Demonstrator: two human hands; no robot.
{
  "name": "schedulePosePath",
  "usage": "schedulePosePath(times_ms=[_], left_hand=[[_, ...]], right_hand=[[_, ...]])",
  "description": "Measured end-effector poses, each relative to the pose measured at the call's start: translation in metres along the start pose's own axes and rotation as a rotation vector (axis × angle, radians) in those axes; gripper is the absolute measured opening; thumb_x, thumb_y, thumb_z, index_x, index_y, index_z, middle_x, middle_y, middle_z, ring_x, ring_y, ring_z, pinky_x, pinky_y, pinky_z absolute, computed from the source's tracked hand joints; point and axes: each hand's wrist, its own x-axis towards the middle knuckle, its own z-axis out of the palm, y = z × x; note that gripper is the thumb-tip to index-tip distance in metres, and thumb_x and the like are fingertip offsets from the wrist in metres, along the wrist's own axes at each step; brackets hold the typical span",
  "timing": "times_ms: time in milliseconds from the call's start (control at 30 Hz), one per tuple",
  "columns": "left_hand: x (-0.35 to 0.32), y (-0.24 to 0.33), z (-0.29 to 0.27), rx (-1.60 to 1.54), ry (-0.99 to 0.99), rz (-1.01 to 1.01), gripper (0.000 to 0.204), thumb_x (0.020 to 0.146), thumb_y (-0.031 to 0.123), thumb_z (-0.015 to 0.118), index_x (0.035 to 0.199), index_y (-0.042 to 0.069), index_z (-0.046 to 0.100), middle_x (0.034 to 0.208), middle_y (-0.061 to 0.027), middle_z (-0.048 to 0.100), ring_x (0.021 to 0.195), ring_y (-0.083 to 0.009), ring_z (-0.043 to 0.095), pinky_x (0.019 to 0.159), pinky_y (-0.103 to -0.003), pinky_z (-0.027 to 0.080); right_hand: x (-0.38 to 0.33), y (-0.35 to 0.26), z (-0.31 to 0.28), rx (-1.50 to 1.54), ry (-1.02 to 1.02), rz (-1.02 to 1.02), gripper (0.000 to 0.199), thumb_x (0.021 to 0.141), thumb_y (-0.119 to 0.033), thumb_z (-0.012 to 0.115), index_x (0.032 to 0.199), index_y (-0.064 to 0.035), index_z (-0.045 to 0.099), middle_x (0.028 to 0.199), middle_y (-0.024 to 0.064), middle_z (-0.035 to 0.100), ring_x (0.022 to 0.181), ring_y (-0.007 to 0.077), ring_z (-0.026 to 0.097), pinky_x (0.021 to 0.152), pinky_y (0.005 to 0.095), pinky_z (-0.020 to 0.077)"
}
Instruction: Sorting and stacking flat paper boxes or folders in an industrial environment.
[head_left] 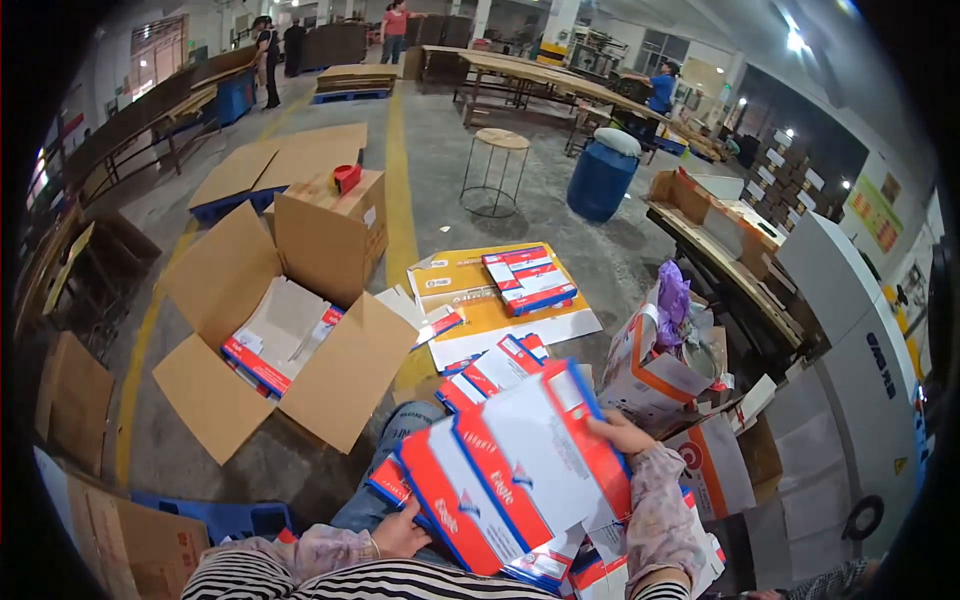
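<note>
Your left hand [402,534] is low, just in front of your body, its forearm coming in from the lower left; fingers grip the lower-left edge of the flat cartons [578,452], printed red, white and blue. Your right hand [622,434] is higher, forearm angled up from the lower right, fingers curled over the right edge of the same cartons. So both hands grasp them, one each side. The held cartons are tilted above your lap, printed face up, their far end higher in view. More loose cartons [490,372] lie just beyond.

Containers: open cardboard box [222,300] on the floor ahead-left, flaps spread, similar red, white and blue cartons [282,338] lying flat inside, grey-white faces showing. Right behind it, a second cardboard box [374,222] with a red tape dispenser [346,178] on top. To your right, a white-and-orange box [632,374], open, with a purple plastic bag [674,300] sticking up out of it. Farther off, a blue drum [600,182] with a white sack [617,141] on top; contents can't be seen. Another stack of cartons [530,280] sits on a yellow cardboard sheet [452,284].
</note>
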Motion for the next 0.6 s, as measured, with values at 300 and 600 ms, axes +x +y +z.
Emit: schedulePosePath(times_ms=[300, 600], left_hand=[[0.036, 0.109, 0.020, -0.129, 0.240, 0.346, 0.039, 0.094, 0.031, 0.047, 0.109, -0.005, 0.054, 0.105, -0.0101, 0.062, 0.092, -0.0157, 0.060, 0.079, -0.031, 0.047], [0.100, 0.134, 0.025, 0.022, 0.249, 0.101, 0.053, 0.091, 0.050, 0.043, 0.108, 0.001, 0.058, 0.098, -0.0080, 0.064, 0.086, -0.0151, 0.062, 0.078, -0.030, 0.048]], right_hand=[[0.021, 0.028, 0.008, 0.341, 0.017, 0.162, 0.060, 0.084, -0.040, 0.062, 0.126, -0.0004, 0.045, 0.109, 0.0100, 0.060, 0.095, 0.0144, 0.059, 0.084, 0.0291, 0.0472], [0.028, 0.077, 0.018, 0.387, 0.389, 0.047, 0.051, 0.084, -0.041, 0.061, 0.110, 0.0026, 0.058, 0.096, 0.0114, 0.065, 0.077, 0.0165, 0.064, 0.069, 0.0270, 0.0509]])
